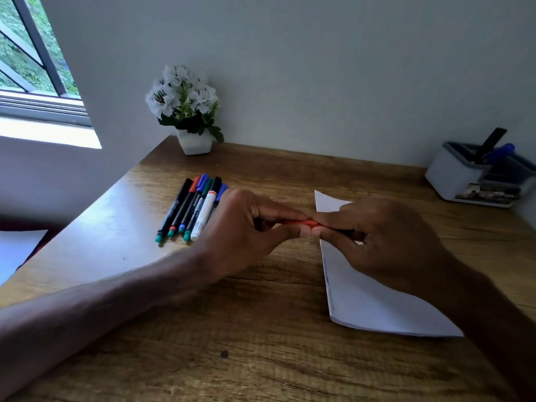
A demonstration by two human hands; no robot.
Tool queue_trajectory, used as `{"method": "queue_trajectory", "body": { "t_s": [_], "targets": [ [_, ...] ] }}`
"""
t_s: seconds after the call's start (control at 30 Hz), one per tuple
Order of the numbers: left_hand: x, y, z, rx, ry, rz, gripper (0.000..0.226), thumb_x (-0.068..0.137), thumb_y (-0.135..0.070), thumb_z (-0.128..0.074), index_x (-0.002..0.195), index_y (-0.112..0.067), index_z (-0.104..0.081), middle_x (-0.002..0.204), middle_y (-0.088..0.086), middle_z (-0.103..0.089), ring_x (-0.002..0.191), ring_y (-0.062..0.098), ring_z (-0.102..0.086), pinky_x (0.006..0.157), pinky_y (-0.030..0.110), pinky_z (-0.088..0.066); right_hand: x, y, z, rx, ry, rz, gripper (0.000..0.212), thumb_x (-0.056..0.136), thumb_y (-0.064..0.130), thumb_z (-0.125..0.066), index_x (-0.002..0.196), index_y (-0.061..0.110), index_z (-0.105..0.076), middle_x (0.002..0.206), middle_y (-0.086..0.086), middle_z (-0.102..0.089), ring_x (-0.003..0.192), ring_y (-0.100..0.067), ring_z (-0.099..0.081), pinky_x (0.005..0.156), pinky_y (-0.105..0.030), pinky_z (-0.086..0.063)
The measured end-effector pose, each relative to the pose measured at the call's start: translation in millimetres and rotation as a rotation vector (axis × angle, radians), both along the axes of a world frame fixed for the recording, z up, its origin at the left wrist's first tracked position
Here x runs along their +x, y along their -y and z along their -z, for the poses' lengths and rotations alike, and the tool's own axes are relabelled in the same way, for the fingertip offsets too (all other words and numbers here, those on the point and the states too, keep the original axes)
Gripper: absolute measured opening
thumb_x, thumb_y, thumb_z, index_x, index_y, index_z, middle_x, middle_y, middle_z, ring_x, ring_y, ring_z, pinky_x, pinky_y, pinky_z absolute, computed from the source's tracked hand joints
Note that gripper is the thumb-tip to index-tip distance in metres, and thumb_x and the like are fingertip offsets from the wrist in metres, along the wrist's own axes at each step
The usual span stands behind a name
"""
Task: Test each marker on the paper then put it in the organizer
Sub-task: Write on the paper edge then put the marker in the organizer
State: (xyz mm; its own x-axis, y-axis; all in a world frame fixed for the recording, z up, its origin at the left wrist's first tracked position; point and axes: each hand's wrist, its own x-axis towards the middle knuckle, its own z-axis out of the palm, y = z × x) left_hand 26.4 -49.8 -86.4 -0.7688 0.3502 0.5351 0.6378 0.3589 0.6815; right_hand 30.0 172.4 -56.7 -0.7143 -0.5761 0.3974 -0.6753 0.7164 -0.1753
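red cap peeking out between my hands. left hand pinches the cap end of the red marker, right hand grips its dark barrel, fingers of both curled tight on it, just above the left edge of the paper. i'd say it's the cap step, coming off or going on, can't tell. if off: straight pull, tip to the sheet. row of markers on the bench, organizer far right.
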Motion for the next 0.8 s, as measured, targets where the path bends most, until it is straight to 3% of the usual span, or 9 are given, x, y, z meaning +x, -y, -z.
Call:
{"method": "queue_trajectory", "body": {
  "t_s": [0.07,0.13,0.27,0.37,0.43,0.5,0.6,0.7,0.8],
  "targets": [
    [0,1,-1,0.008,-0.012,0.003,0.028,0.082,-0.044,-0.074,0.109,-0.035,-0.077,0.094,-0.028,-0.075,0.064,0.022,-0.067,0.053,0.036,-0.053,0,-2,-3,0.009,0.017,0.051,0.037,0.094,0.054,-0.054,0.118,0.034,-0.074,0.066,0.033,-0.045,0.052,0.006,-0.043,0.052,-0.012,-0.021],
    [-1,1,-1,-0.029,-0.003,-0.014,0.025,0.084,-0.041,-0.075,0.108,-0.034,-0.078,0.093,-0.027,-0.075,0.063,0.018,-0.065,0.051,0.024,-0.049,-1,-1,-4,0.04,0.042,0.075,0.042,0.091,0.059,-0.049,0.122,0.04,-0.07,0.064,0.037,-0.04,0.053,0.006,-0.045,0.053,-0.01,-0.02],
    [-10,3,6,-0.269,-0.022,-0.1,0.017,0.091,-0.038,-0.071,0.107,-0.035,-0.073,0.091,-0.023,-0.074,0.081,0.001,-0.067,0.063,0.007,-0.045,-3,-4,-3,0.105,0.145,0.179,0.047,0.092,0.066,-0.041,0.126,0.042,-0.061,0.084,0.031,-0.059,0.071,0.007,-0.055,0.059,-0.015,-0.033],
    [-20,7,12,-0.283,0.074,-0.109,0.018,0.098,-0.038,-0.063,0.114,-0.031,-0.066,0.096,-0.021,-0.075,0.097,-0.011,-0.065,0.074,0.0,-0.042,-11,-18,-3,-0.152,0.281,0.152,0.019,0.107,0.033,-0.04,0.108,0.033,-0.059,0.075,0.008,-0.067,0.063,-0.006,-0.058,0.059,-0.027,-0.044],
    [-23,9,15,-0.253,0.104,-0.115,0.016,0.102,-0.037,-0.057,0.116,-0.03,-0.06,0.098,-0.023,-0.075,0.105,-0.015,-0.062,0.079,-0.002,-0.04,-17,-25,-8,-0.441,0.433,0.058,0.031,0.102,0.006,-0.041,0.094,0.023,-0.065,0.076,-0.004,-0.069,0.061,-0.012,-0.055,0.053,-0.027,-0.044],
    [-21,9,15,-0.244,0.097,-0.099,0.015,0.105,-0.034,-0.053,0.117,-0.027,-0.057,0.101,-0.021,-0.074,0.108,-0.014,-0.061,0.084,-0.003,-0.039,-20,-30,-13,-0.749,0.637,-0.027,0.041,0.096,-0.01,-0.038,0.091,0.013,-0.072,0.082,-0.011,-0.071,0.068,-0.018,-0.058,0.051,-0.027,-0.046],
    [-14,7,13,-0.244,0.049,-0.055,0.018,0.107,-0.033,-0.044,0.117,-0.021,-0.055,0.104,-0.015,-0.072,0.104,-0.003,-0.064,0.085,0.008,-0.047,-23,-34,-16,-1.009,0.857,-0.087,0.038,0.095,-0.005,-0.043,0.106,0.011,-0.075,0.093,-0.011,-0.073,0.084,-0.018,-0.067,0.063,-0.027,-0.058],
    [-6,4,12,-0.18,0.048,-0.037,0.032,0.111,-0.034,-0.031,0.102,-0.019,-0.058,0.093,-0.006,-0.066,0.084,0.014,-0.062,0.074,0.028,-0.048,-24,-36,-9,-0.997,0.867,-0.106,0.032,0.084,0.007,-0.063,0.116,0.01,-0.069,0.093,-0.002,-0.074,0.087,-0.013,-0.071,0.073,-0.027,-0.061],
    [0,1,6,-0.112,0.113,-0.032,0.043,0.112,-0.035,-0.026,0.087,-0.018,-0.058,0.078,-0.001,-0.059,0.073,0.014,-0.055,0.065,0.022,-0.043,-22,-30,2,-0.812,0.674,0.016,0.021,0.081,0.02,-0.071,0.1,0.011,-0.069,0.084,0.006,-0.071,0.074,-0.015,-0.066,0.069,-0.029,-0.059]
  ]
}}
